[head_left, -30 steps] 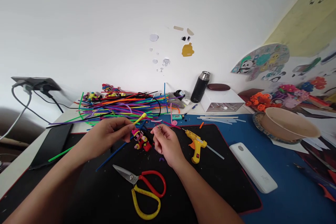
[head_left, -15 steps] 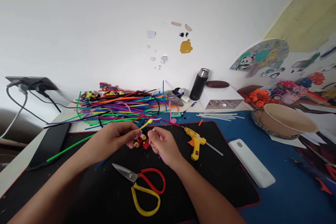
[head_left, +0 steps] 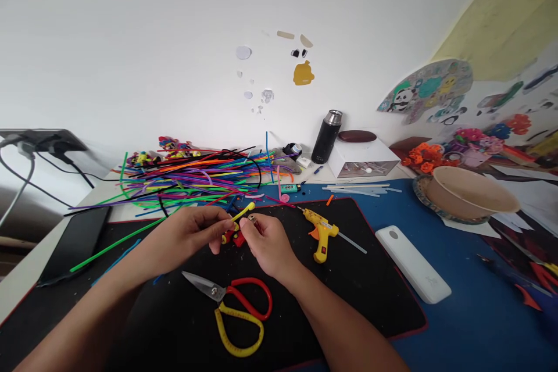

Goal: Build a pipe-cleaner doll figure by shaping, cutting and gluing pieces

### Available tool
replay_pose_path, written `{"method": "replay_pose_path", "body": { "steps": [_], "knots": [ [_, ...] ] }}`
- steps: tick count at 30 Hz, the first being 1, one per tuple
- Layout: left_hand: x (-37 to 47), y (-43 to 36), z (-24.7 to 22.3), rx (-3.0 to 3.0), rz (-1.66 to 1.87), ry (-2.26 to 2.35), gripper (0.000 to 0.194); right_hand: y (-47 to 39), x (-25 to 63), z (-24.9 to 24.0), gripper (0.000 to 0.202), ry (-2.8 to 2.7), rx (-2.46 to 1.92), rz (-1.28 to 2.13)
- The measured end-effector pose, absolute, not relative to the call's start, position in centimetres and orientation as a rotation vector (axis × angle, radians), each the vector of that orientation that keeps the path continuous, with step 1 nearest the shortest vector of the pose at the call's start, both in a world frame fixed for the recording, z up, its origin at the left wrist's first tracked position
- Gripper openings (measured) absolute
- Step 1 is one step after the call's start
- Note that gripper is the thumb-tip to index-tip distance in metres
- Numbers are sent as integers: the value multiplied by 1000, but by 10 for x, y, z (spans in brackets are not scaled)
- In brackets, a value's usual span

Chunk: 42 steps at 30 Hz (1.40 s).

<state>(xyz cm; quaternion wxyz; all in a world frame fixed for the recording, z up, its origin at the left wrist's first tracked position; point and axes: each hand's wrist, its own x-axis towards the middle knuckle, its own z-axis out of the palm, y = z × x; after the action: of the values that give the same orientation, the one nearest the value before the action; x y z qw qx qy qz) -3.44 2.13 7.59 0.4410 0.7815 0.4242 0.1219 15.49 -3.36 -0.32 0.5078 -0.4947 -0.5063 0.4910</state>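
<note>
Hands have closed together since a second ago: left hand (head_left: pixel 192 235) pinches the small red-and-yellow figure (head_left: pixel 231 236) with its yellow stem (head_left: pixel 244 211), lifted off the mat (head_left: pixel 370 302) at frame centre. Right hand (head_left: pixel 265 241) now meets it, fingertips pinched on a tiny silvery piece (head_left: pixel 251 218). Judged: fitting stage, parts nearly joined; scissors (head_left: pixel 238 308) and glue gun (head_left: pixel 321 232) lie untouched.

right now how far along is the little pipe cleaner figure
Done: a small red and yellow figure already has a body. In hand: the left hand pinches it with a yellow stem sticking out, and the right hand works at it. Left: that stem is untrimmed; scissors and glue gun lie unused.
</note>
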Motion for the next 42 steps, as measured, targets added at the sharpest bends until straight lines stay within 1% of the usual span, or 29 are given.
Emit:
{"method": "replay_pose_path", "body": {
  "steps": [6,11,15,22,31,42],
  "knots": [
    [-35,21,76,1944,295,1031,52,-31,152,-9,41,-1166,-1213,1226],
    [-35,20,74,1943,306,1013,46,-29,151,-14,42,-1117,-1209,1235],
    [-34,20,73,1957,301,1005,44,-31,149,-14,39,-1131,-1211,1252],
    [-35,20,72,1986,262,1018,47,-31,149,-13,37,-1160,-1229,1249],
    [-34,19,76,2020,239,1048,49,-30,151,-11,38,-1140,-1224,1257],
    [-34,19,75,2018,215,1072,48,-28,151,-17,35,-1142,-1219,1272]
  ]
}}
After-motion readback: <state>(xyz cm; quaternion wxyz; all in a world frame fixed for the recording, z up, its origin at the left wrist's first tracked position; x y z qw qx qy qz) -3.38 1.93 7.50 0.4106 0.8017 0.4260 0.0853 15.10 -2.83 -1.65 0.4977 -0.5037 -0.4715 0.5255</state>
